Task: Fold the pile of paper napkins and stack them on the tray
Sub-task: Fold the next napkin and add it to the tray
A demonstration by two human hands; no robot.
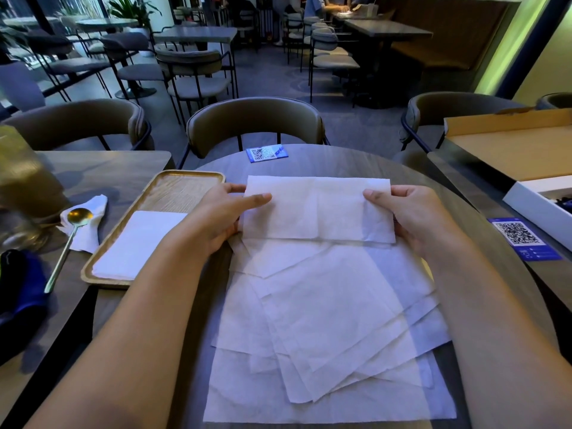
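A white paper napkin [317, 209], folded once into a wide strip, is held over the round table. My left hand [221, 216] pinches its left end and my right hand [414, 215] pinches its right end. Under and in front of it lies a loose pile of unfolded white napkins [328, 329], fanned at different angles. A wooden tray [182, 188] sits to the left of my left hand, with a stack of folded napkins [136, 243] on its near half.
A gold spoon [69, 239] rests on a crumpled napkin left of the tray, beside a tall glass [21, 178]. Blue QR cards [267, 153] [523, 238] lie at the far edge and right. An open cardboard box [510, 150] stands right. Chairs ring the table.
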